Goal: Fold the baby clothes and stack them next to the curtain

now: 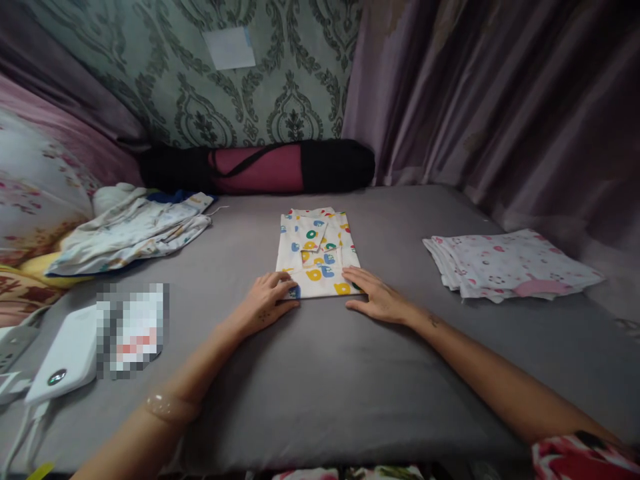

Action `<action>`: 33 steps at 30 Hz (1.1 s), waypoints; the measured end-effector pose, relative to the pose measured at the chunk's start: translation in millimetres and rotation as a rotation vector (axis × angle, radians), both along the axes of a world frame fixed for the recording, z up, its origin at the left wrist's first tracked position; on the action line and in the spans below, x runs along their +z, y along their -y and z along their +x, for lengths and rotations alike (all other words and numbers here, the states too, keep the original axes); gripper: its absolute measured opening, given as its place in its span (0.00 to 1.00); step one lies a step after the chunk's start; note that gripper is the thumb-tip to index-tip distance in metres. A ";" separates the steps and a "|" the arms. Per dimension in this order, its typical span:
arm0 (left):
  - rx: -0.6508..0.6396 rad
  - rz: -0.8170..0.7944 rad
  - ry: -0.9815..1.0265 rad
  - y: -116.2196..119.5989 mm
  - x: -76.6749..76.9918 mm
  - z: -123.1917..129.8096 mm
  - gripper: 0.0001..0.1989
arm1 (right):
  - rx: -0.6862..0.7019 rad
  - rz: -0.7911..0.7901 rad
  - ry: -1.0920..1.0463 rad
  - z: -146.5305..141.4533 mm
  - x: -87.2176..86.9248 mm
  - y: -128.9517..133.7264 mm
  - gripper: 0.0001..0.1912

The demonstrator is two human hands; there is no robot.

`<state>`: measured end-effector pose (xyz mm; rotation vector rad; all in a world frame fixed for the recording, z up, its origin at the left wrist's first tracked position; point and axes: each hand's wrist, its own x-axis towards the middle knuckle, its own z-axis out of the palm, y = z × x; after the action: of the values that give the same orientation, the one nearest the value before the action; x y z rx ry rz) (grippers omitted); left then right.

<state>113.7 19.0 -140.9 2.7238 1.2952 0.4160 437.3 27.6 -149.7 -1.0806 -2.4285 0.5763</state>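
Note:
In the middle of the grey sheet lies a folded shirt [320,257], white with yellow, blue, green and red prints. Its collar end points away from me, and a sleeve lies folded across its upper part. My left hand [267,300] rests on the near left corner, fingers stretched over the cloth. On the near right corner lies my right hand [377,297], its fingers laid out the same way. Both thumbs stick out along the shirt's front edge, apart from the fingers.
Folded white-and-pink cloths [515,263] lie at the right. Crumpled printed clothes [135,227] are heaped at the left. A white power bank [70,353] with cables sits front left, beside a blurred-out item [137,330]. A black-and-maroon bag [260,167] lies along the wall.

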 end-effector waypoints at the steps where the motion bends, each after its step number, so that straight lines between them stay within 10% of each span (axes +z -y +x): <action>1: -0.041 0.017 -0.005 -0.2 -0.3 -0.4 0.18 | -0.008 -0.011 -0.017 0.8 -1.8 1.0 0.32; 7: -0.106 0.151 -0.063 -4.3 1.7 7.3 0.15 | -0.019 0.032 -0.032 0.0 -5.1 -1.0 0.30; 14: 0.166 -0.067 0.088 -17.2 15.2 10.4 0.18 | -0.079 0.126 -0.073 7.8 -10.7 -17.7 0.25; 25: -0.066 0.053 0.033 -15.2 1.4 -18.7 0.20 | -0.035 0.076 -0.017 20.5 -11.2 -26.3 0.32; 33: -0.142 0.040 0.063 22.5 32.5 -25.1 0.22 | 0.031 0.093 0.056 29.0 26.3 18.5 0.32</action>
<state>88.6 -3.5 -108.5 2.7881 1.0811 0.5148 466.3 9.0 -123.5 -1.0359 -2.4974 0.4434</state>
